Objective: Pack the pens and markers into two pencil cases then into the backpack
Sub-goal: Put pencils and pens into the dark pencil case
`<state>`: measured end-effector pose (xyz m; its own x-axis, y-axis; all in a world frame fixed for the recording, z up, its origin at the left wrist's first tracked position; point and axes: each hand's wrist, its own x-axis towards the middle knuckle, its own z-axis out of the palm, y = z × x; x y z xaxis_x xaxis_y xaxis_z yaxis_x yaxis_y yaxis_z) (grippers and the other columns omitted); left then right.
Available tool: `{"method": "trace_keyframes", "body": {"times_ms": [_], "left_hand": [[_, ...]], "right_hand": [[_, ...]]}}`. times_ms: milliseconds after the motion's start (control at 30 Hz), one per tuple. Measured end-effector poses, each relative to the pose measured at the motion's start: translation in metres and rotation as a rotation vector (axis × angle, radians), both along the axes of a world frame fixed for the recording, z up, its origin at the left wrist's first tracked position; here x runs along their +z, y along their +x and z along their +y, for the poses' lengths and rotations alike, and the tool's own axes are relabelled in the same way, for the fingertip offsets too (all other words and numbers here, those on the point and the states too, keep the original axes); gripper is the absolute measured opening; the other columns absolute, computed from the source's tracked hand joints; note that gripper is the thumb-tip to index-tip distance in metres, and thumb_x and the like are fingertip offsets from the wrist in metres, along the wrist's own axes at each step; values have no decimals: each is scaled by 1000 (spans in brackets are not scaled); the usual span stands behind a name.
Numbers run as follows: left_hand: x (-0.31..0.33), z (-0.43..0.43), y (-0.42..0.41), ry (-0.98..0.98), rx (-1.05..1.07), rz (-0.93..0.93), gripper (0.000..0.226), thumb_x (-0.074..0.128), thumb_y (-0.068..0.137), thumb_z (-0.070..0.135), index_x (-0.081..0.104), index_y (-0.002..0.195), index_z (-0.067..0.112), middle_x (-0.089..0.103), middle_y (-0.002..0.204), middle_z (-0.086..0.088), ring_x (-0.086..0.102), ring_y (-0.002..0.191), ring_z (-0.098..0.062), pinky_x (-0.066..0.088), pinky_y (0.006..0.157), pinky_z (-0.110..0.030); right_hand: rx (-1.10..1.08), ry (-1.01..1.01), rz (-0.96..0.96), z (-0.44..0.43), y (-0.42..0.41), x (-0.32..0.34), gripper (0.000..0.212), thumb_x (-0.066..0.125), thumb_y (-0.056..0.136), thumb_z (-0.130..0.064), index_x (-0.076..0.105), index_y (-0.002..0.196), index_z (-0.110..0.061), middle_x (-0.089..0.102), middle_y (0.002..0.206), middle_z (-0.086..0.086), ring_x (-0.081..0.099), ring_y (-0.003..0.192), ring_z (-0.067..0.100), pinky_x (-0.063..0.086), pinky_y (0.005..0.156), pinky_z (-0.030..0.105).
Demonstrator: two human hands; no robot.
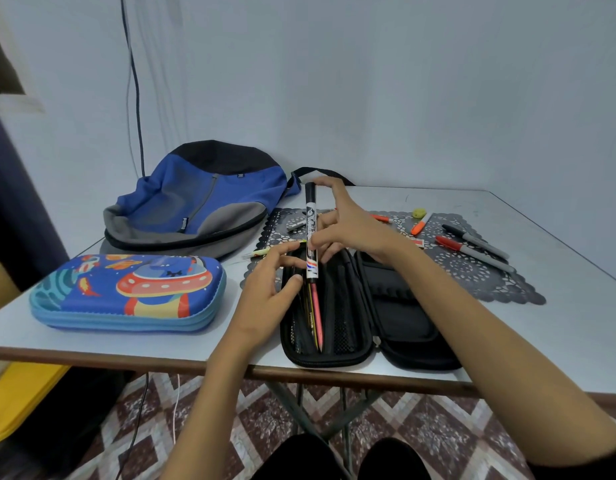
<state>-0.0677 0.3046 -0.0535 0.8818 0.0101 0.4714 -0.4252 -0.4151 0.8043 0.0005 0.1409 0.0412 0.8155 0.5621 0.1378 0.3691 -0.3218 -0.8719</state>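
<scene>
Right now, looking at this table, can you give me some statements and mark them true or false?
The black pencil case lies open. True.
The blue pencil case is open too. False: it is closed.
The right hand holds a marker. True.
The backpack sits on the floor. False: it lies on the table.
A red marker lies on the dark mat. True.

My bench (576, 323) bore an open black pencil case (403, 306) beneath my fingers (334, 190), a blue pencil case (126, 292) to their left, a backpack (195, 195) beyond and a lace mat (473, 271) to their right.
</scene>
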Motion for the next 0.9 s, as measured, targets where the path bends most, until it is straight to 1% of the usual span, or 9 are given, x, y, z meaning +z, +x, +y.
{"method": "trace_keyframes", "body": {"times_ms": [67,133,233,433,533,633,700,800,900], "left_hand": [[0,0,0,3,-2,-2,46,52,84,33,51,129,32,65,105,22,58,110,-8,44,101,-43],[-1,0,1,1,-2,-2,45,52,84,32,51,129,32,65,106,22,58,112,-8,44,102,-44],[-2,1,2,4,-6,-6,48,51,83,37,52,130,29,66,105,20,58,111,-11,45,101,-45],[-2,1,2,2,-21,-11,46,51,84,23,53,130,26,65,106,15,58,105,-12,45,96,-39],[-5,1,4,-4,-18,-18,44,50,84,22,54,127,27,67,105,13,57,97,-11,44,91,-35],[-6,1,6,-9,-21,-21,42,50,82,21,57,123,26,69,103,11,55,90,-10,43,86,-35],[-6,0,5,19,-25,-32,39,51,81,21,60,118,27,68,103,13,55,92,-7,39,82,-29],[-2,-1,3,67,-17,-21,26,54,80,26,67,103,29,66,102,21,52,106,0,37,86,-18],[-3,-1,4,155,-22,-78,18,56,75,42,71,83,34,67,97,22,52,106,-1,33,91,-11]], "right_hand": [[-12,-116,-97,2,-2,1,88,68,76,0,18,139,-35,59,71,13,58,63,18,51,65,32],[1,-187,-133,4,-3,0,78,67,77,-5,23,136,-30,57,71,12,51,63,17,44,63,33],[4,-258,-142,6,-4,-2,71,67,76,-6,26,132,-24,50,69,11,42,60,17,35,52,26],[-16,-374,-145,5,-4,-3,69,69,76,-9,28,132,-20,50,63,1,43,56,10,35,57,28],[9,-510,-178,4,-6,2,47,71,80,-17,48,121,-14,56,72,-5,48,62,5,35,60,24],[25,-631,-229,6,-8,0,28,72,79,-20,64,104,-10,52,73,-9,46,64,6,34,57,22],[13,-656,-244,7,-7,-5,22,72,78,-19,68,98,-9,53,70,-8,48,64,9,38,61,26],[-23,-648,-251,4,-5,-7,15,71,79,-16,70,93,-10,54,68,-7,51,69,15,39,62,26],[-31,-658,-263,-1,-6,-5,21,68,83,-14,69,104,-14,50,68,-14,48,64,5,33,51,9]]}}
